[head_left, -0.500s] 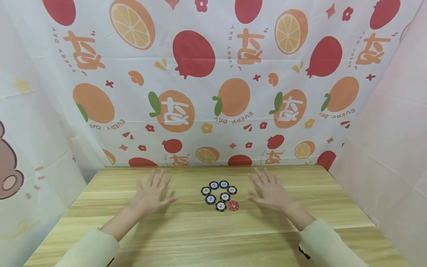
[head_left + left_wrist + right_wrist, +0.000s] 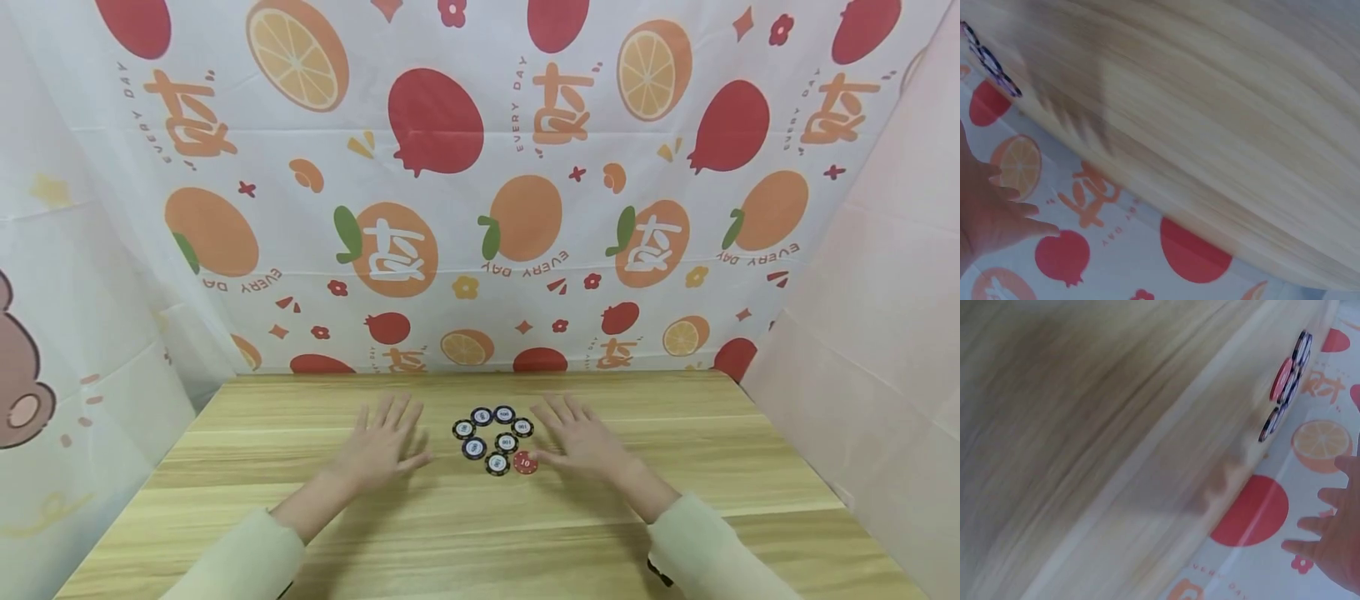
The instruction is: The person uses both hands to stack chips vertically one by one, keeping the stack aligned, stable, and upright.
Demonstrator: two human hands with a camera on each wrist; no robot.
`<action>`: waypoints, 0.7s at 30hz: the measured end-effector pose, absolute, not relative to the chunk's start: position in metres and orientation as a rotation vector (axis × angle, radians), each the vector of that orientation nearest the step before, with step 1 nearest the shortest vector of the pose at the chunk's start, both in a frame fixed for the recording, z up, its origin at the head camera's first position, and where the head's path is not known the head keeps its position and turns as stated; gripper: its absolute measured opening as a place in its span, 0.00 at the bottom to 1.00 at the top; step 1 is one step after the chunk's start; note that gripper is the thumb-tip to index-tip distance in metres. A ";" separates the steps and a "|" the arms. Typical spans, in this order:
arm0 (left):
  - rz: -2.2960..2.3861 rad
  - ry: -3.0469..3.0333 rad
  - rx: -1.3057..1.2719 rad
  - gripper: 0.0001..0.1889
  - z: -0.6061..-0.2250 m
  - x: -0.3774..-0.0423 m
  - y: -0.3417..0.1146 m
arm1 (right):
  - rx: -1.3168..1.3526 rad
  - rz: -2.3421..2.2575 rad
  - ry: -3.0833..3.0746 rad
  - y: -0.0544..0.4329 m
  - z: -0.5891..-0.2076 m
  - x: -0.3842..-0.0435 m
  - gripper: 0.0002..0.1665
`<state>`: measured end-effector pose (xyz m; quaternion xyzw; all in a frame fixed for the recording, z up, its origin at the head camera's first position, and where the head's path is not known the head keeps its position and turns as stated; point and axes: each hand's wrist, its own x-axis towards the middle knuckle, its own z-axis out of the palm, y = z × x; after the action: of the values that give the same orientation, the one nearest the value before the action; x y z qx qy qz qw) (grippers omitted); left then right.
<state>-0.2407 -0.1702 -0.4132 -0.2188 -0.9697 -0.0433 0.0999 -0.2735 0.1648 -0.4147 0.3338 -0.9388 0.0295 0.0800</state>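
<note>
Several poker chips lie flat on the wooden table in a rough ring. Most are dark-edged with white centres, such as one black chip (image 2: 497,463) at the near end. A single red chip (image 2: 522,464), marked 10, lies beside it. Left of the ring, my left hand (image 2: 377,450) is held over the table with fingers spread and straight, holding nothing. My right hand (image 2: 585,442) is just right of the chips, also spread, and its thumb tip overlaps the red chip in the head view. In the right wrist view that hand (image 2: 1338,534) appears raised, its shadow on the wood.
The wood-grain table (image 2: 450,542) reaches back to a white curtain (image 2: 465,50) printed with oranges and pomegranates. Pale curtains (image 2: 877,333) also hang along the left and right sides.
Both hands have moved inward toward the chips, the left one to the right and the right one to the left. The chips lie as before.
</note>
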 end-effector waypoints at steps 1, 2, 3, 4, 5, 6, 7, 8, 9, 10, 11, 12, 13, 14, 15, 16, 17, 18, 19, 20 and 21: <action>-0.124 -2.857 -0.674 0.41 -0.413 -0.241 -0.168 | 1.032 0.100 -2.803 0.162 -0.415 -0.273 0.45; -0.116 -2.850 -0.703 0.40 -0.413 -0.240 -0.165 | 1.070 0.112 -2.795 0.159 -0.416 -0.273 0.44; -0.113 -2.836 -0.731 0.39 -0.414 -0.240 -0.163 | 1.107 0.125 -2.786 0.155 -0.417 -0.274 0.44; -0.126 -2.808 -0.764 0.38 -0.414 -0.241 -0.160 | 1.145 0.146 -2.773 0.152 -0.417 -0.274 0.42; -0.146 -2.769 -0.798 0.36 -0.415 -0.241 -0.157 | 1.183 0.160 -2.755 0.148 -0.418 -0.274 0.41; -0.166 -2.731 -0.830 0.34 -0.416 -0.242 -0.154 | 1.218 0.189 -2.733 0.144 -0.419 -0.274 0.39; -0.187 -2.688 -0.865 0.32 -0.418 -0.243 -0.151 | 1.248 0.204 -2.709 0.141 -0.420 -0.275 0.36; -0.227 -2.644 -0.900 0.29 -0.419 -0.244 -0.147 | 1.269 0.224 -2.684 0.138 -0.421 -0.275 0.33; -0.260 -2.600 -0.931 0.26 -0.420 -0.245 -0.142 | 1.281 0.237 -2.661 0.135 -0.422 -0.276 0.31; -0.295 -2.568 -0.962 0.24 -0.421 -0.246 -0.137 | 1.290 0.247 -2.634 0.132 -0.423 -0.276 0.28; -0.329 -2.555 -0.988 0.22 -0.422 -0.247 -0.132 | 1.293 0.255 -2.608 0.130 -0.425 -0.277 0.25; -0.365 -2.564 -1.005 0.20 -0.423 -0.247 -0.126 | 1.286 0.262 -2.590 0.128 -0.426 -0.278 0.23; -0.394 -2.579 -1.021 0.19 -0.424 -0.248 -0.120 | 1.270 0.260 -2.578 0.127 -0.427 -0.279 0.21; -0.426 -2.602 -1.032 0.18 -0.425 -0.249 -0.114 | 1.252 0.265 -2.572 0.126 -0.428 -0.280 0.20; -0.462 -2.631 -1.039 0.18 -0.425 -0.249 -0.108 | 1.232 0.272 -2.577 0.125 -0.428 -0.281 0.19; -0.507 -2.662 -1.045 0.17 -0.426 -0.250 -0.102 | 1.211 0.282 -2.580 0.124 -0.428 -0.281 0.19; -0.543 -2.682 -1.054 0.17 -0.427 -0.250 -0.097 | 1.193 0.292 -2.585 0.124 -0.429 -0.282 0.19; -0.571 -2.701 -1.059 0.16 -0.429 -0.251 -0.092 | 1.176 0.298 -2.588 0.123 -0.429 -0.283 0.19; -0.585 -2.709 -1.073 0.15 -0.429 -0.251 -0.088 | 1.163 0.301 -2.587 0.123 -0.429 -0.283 0.19; -0.603 -2.711 -1.087 0.15 -0.430 -0.252 -0.084 | 1.154 0.311 -2.584 0.123 -0.429 -0.284 0.18; -0.610 -2.711 -1.097 0.14 -0.431 -0.252 -0.081 | 1.148 0.318 -2.580 0.123 -0.429 -0.285 0.18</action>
<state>-0.2518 -0.0807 -0.4311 -0.3660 -0.9048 -0.2037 0.0769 -0.2847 0.1235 -0.4288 0.3994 -0.8978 0.1106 0.1492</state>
